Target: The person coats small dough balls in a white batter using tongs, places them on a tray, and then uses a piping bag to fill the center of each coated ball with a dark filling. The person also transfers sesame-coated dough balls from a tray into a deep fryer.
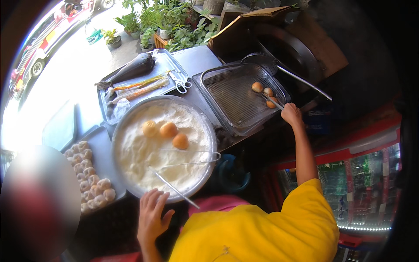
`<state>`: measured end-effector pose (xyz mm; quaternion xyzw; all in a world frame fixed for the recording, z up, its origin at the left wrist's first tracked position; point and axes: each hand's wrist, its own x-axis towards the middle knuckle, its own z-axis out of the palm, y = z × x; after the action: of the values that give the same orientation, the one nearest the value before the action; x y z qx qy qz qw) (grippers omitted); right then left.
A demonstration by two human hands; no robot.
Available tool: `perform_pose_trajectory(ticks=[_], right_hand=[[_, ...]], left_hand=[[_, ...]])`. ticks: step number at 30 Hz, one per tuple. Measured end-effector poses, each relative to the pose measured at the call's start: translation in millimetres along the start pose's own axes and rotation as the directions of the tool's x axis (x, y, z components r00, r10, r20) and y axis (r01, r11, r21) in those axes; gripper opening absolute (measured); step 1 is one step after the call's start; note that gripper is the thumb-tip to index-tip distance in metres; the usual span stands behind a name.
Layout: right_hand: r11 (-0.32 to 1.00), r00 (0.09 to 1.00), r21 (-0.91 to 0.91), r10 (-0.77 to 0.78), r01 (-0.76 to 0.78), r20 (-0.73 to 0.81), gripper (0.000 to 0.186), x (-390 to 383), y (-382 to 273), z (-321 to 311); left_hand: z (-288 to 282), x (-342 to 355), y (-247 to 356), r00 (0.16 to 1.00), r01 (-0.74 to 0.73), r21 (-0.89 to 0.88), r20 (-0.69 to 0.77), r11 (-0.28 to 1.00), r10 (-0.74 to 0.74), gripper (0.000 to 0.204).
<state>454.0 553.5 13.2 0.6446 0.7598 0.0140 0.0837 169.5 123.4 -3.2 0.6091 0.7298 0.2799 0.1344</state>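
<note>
My right hand (291,114) is closed around metal tongs (274,101), whose tips reach into a wire mesh basket (218,98). Three round golden dough balls (257,87) lie there at the basket's right end, by the tong tips; whether the tongs pinch one, I cannot make out. At the near rim of a big round metal bowl (209,131), my left hand (152,214) is open, fingers apart and holding nothing. White powder (139,170) fills the bowl, with three more golden balls (168,129) on it. Wire tongs (192,163) and a thin metal rod (174,187) rest across it.
Several powdered dough balls (89,177) sit on a tray (102,150) at left. Beyond the bowl, another tray (172,59) carries scissors (180,83) and a dark bag (131,70). A long-handled strainer (303,82) lies near a dark pan (301,52) behind cardboard. A glass-front cooler (358,187) stands right.
</note>
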Motion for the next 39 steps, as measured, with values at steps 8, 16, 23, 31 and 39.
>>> perform_pose_trajectory(ticks=[8,16,23,31,39], right_hand=[[0.940,0.923,0.185,-0.219,0.286,-0.317,0.024,-48,-10,-24],[0.463,0.508,0.211,-0.807,0.861,-0.303,0.035,-126,-119,-42],[0.806,0.801,0.142,-0.519,0.575,-0.300,0.039,-37,-22,-24],[0.889,0.869,0.006,-0.446,0.457,-0.213,0.025,33,14,14],[0.380,0.440,0.222,-0.761,0.898,-0.477,0.034,-76,-57,-11]], left_hand=[[-4,0,2,0.991,0.094,0.018,-0.095,0.995,-0.092,0.047],[2,-5,28,0.952,0.217,0.147,-0.251,0.965,-0.176,0.042],[25,-19,69,0.897,0.303,0.146,-0.378,0.942,-0.230,0.039],[40,-15,102,0.880,0.291,0.186,-0.437,0.938,-0.186,0.043],[50,-1,124,0.817,0.298,0.143,-0.550,0.944,-0.175,0.035]])
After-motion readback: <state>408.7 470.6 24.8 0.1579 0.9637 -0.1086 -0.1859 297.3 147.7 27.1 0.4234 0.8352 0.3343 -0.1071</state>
